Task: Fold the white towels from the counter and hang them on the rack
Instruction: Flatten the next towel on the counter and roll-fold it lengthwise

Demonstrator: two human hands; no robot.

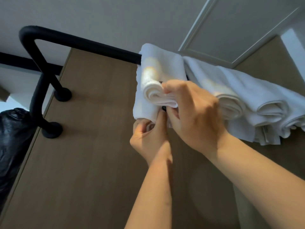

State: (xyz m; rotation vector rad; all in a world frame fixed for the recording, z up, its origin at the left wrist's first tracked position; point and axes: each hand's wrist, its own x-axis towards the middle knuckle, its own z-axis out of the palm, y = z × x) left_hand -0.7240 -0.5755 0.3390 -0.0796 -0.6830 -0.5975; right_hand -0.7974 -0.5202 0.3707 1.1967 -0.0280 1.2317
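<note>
Forearms rose from the lower edge toward the rack. Nearest, the left hand (149, 138) curled its fingers around the lower hanging edge of a folded white towel (158, 90), while the right hand (196, 113) pinched the towel's rolled fold just above. That towel hung over the black rack bar (85, 42), at the left end of a row of other folded towels (247, 96). Behind stood a wooden wall panel (92, 129); a black bag (11, 138) sat far left.
</note>
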